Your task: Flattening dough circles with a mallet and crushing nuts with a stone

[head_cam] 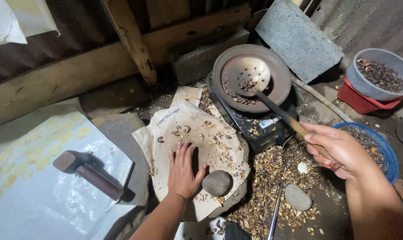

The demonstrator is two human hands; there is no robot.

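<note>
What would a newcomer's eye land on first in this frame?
Probably the perforated ladle over the round pan at top centre, its handle gripped in the right hand. Next, the left hand lying flat on the shell-strewn sack, beside a round stone.

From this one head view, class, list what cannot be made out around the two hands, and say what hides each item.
- Grip of the right hand on the ladle handle: covered by the fingers.
- Sacking under the left hand: covered by the palm.
- Blue basket: partly behind the right hand.
- Grey bowl: cut by the right edge.
- Pan contents: partly hidden by the ladle.
</note>
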